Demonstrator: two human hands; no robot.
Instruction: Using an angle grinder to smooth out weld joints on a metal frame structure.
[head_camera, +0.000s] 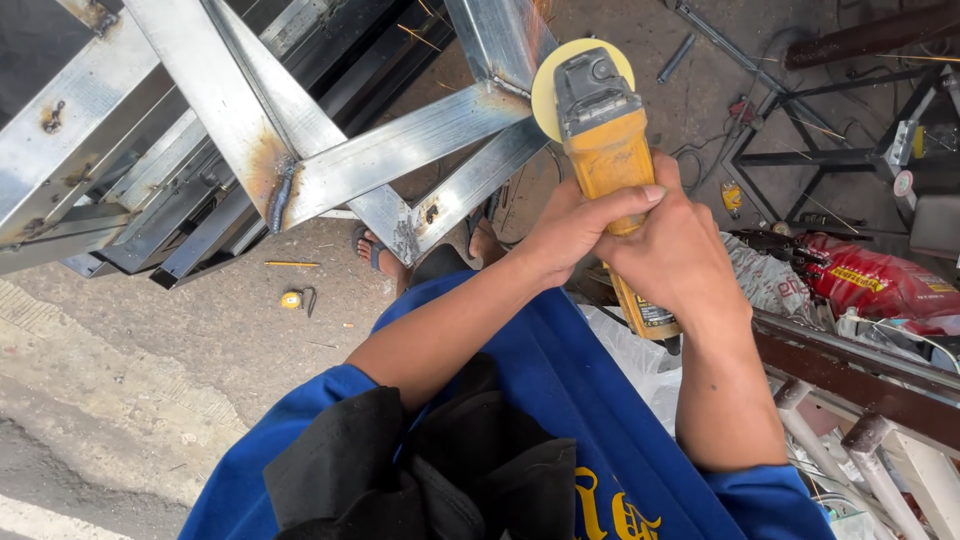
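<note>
While sparks fly off a weld seam, a yellow angle grinder (610, 170) is pressed disc-first against the joint of a galvanised steel frame (400, 150), its pale round disc (548, 85) meeting the tubing just where two bars cross near the top of the view; the risks from this position look plain enough: the disc could bite on the edge of the bar and kick the tool back toward the person, sparks could land on bare forearms or on the sandalled foot (375, 250) directly beneath the frame, and the blue shirt and dark cloth bunched at the chest hang close under the tool. Both hands are wrapped fully shut around the grinder's body, the left hand (575, 225) clasping the forward part with its thumb laid across the casing, the right hand (675, 255) closed over the rear handle, the two touching one another. Outward from the work, a yellow tape measure (291, 299) and a pencil (292, 264) lie on the concrete floor (150, 330), and a red sack (880, 285) rests among metal stands at the right edge
</note>
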